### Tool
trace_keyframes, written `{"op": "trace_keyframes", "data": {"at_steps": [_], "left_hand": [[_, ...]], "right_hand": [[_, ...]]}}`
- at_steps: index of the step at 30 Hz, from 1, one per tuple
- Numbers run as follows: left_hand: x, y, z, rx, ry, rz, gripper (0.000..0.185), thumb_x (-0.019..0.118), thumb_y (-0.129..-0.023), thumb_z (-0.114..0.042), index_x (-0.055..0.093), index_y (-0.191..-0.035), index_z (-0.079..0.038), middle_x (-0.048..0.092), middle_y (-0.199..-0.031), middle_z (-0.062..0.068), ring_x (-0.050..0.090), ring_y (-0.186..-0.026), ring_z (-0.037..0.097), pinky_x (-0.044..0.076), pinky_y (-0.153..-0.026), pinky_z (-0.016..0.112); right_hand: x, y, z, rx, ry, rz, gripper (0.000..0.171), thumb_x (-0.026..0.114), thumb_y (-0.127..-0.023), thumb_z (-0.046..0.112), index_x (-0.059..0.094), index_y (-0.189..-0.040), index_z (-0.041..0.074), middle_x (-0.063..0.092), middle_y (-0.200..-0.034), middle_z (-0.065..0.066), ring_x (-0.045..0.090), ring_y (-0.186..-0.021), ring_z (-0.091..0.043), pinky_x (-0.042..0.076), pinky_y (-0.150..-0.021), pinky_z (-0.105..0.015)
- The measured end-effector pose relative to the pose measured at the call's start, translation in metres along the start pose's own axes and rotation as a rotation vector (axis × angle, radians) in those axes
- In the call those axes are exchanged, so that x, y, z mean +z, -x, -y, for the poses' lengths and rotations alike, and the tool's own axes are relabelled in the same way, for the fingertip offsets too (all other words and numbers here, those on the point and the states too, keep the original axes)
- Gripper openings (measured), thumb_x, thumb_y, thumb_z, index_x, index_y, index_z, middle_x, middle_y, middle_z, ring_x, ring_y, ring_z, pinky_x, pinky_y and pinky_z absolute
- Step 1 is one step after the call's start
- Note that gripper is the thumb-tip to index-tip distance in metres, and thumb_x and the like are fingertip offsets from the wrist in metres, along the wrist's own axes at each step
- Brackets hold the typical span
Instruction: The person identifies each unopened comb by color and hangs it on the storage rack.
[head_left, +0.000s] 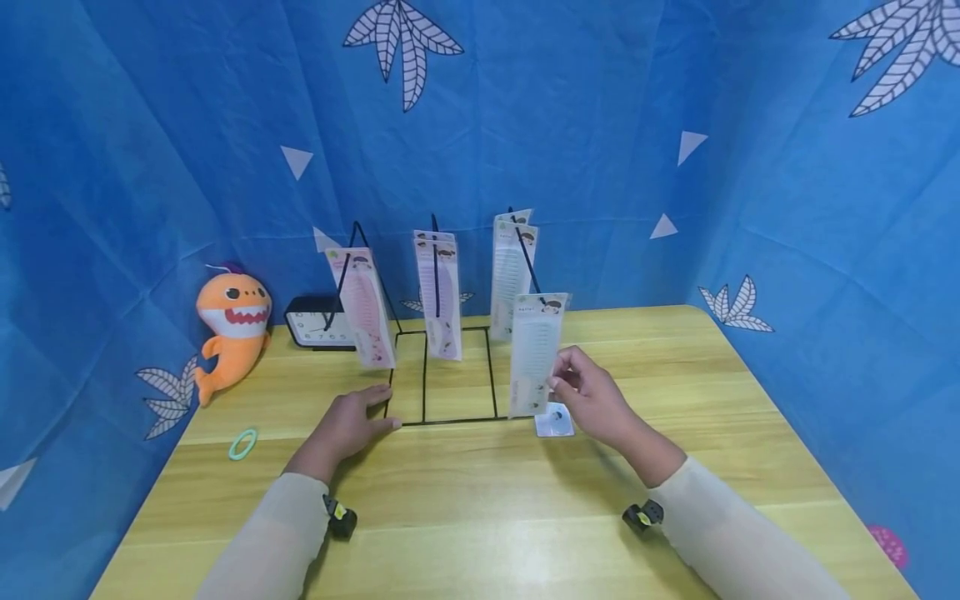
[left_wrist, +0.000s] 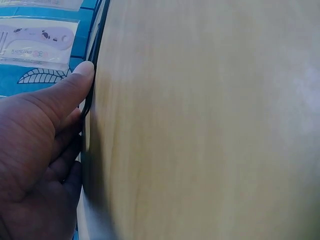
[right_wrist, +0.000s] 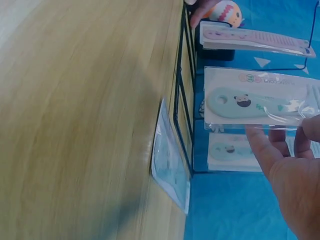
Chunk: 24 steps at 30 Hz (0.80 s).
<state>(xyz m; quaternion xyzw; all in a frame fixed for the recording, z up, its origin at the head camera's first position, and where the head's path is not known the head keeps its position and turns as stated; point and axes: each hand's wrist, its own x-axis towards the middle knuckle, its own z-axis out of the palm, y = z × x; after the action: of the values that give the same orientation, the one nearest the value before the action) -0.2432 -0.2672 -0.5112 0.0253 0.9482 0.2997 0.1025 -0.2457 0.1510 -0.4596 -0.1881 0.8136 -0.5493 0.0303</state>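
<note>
Hanging step, we judge: right hand pinches packaged comb at rack's near right; left hand, fingers flat, steadies rack base. Next we'd need its hole threaded onto right peg.

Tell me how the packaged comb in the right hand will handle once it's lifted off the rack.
The packaged comb looks thin and flat, so probably light. Its clear glossy sleeve may be slippery in the right hand, which pinches only its edge. The comb inside should keep it fairly stiff, though hanging from the wire rack it could swing.
</note>
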Motion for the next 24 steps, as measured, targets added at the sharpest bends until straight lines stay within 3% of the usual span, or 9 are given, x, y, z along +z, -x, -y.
{"op": "trace_keyframes", "data": {"at_steps": [14, 24], "left_hand": [[0.000, -0.001, 0.000, 0.003, 0.004, -0.009, 0.068, 0.079, -0.102, -0.036, 0.054, -0.161, -0.013, 0.046, -0.173, 0.007, 0.035, -0.163, 0.040, 0.031, -0.135, 0.060], [0.002, -0.002, 0.002, 0.012, -0.005, -0.005, 0.068, 0.079, -0.103, -0.036, 0.054, -0.162, -0.012, 0.045, -0.173, 0.008, 0.035, -0.163, 0.041, 0.031, -0.134, 0.061]], "right_hand": [[0.007, -0.018, -0.002, 0.056, 0.001, -0.041, 0.005, 0.053, -0.115, 0.010, 0.049, -0.117, 0.007, 0.061, -0.137, -0.019, 0.069, -0.132, -0.041, 0.067, -0.100, -0.050], [0.008, -0.049, -0.001, 0.076, -0.014, -0.069, 0.008, 0.050, -0.116, 0.010, 0.049, -0.121, 0.004, 0.059, -0.125, -0.017, 0.072, -0.119, -0.035, 0.066, -0.102, -0.053]]}}
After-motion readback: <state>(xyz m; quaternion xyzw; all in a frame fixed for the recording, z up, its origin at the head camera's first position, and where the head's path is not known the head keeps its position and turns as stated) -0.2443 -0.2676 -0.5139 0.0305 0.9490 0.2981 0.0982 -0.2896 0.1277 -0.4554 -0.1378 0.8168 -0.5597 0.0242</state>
